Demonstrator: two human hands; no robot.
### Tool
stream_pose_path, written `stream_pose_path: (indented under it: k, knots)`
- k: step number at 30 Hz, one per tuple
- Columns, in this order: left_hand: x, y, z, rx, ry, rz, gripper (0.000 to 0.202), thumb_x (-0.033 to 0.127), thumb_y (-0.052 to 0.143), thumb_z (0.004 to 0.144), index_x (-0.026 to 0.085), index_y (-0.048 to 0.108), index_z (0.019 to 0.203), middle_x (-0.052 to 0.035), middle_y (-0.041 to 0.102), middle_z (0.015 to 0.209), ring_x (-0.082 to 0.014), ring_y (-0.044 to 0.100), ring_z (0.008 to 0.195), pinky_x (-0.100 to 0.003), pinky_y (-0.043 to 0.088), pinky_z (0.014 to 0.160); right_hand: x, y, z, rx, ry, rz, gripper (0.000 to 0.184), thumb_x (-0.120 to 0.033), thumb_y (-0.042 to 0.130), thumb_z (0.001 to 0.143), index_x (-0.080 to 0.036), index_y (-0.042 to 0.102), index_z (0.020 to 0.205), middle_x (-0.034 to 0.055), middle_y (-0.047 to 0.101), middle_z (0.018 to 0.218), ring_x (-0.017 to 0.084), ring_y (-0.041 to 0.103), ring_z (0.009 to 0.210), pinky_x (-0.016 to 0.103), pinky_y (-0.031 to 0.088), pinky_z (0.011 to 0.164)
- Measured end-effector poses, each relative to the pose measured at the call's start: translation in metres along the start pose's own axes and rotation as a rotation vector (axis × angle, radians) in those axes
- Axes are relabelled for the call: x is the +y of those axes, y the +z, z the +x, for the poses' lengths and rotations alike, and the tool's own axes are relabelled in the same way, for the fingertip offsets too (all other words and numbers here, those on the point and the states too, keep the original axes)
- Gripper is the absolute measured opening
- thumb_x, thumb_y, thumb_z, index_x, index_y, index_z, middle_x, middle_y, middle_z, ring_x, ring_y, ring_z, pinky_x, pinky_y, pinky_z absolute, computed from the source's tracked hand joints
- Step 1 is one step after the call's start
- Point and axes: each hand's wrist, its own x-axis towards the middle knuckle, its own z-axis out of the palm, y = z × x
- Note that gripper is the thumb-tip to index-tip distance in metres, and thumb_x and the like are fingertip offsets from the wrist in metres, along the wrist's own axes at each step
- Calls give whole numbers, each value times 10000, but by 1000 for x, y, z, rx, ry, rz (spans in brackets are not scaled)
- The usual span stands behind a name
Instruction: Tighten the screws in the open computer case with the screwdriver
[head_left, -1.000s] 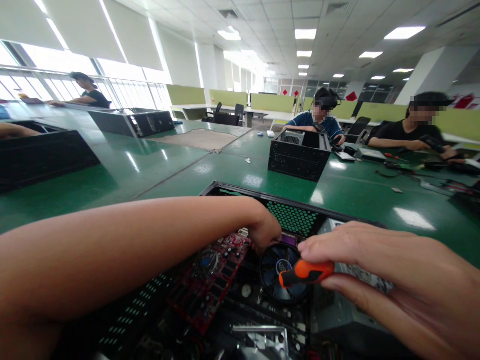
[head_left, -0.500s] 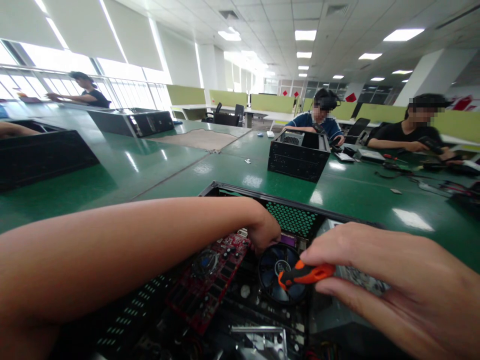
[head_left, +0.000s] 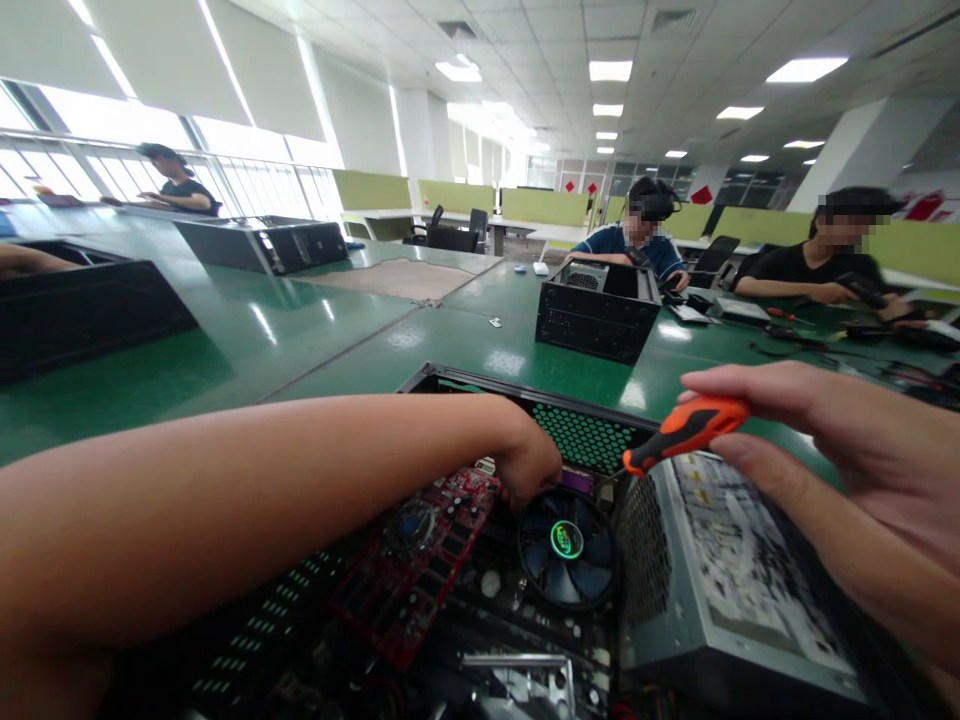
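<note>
Screwdriver (head_left: 686, 435) near the fan (head_left: 568, 572)
Right hand (head_left: 832, 440) grasps it; left hand (head_left: 531, 462) (grip hidden, cannot tell) reaches into the computer case (head_left: 589, 437).

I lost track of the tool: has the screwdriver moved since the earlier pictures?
Yes: judged against the CPU cooler fan, the orange-and-black screwdriver handle has shifted up and right in the view and no longer overlaps the fan.
</note>
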Motion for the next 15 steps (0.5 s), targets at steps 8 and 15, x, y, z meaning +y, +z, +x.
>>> stream_pose_path:
  k: [8, 15]
  knots:
    - [3, -1, -1, 22, -18, 8, 258, 79, 798, 654, 233, 599, 598, 44, 655, 582, -188, 626, 659, -276, 422, 589, 16, 12, 17, -66, -48, -48, 308, -353, 574, 1096, -268, 788, 1300, 59, 878, 1270, 306, 863, 1075, 427, 718, 864]
    - [7, -2, -3, -13, -17, 13, 245, 109, 763, 725, 236, 594, 601, -18, 715, 687, -244, 668, 733, -341, 493, 690, 13, 17, 18, -87, -44, -2, 315, -350, 585, 1102, -260, 788, 1326, 59, 876, 1263, 288, 860, 1084, 392, 712, 859]
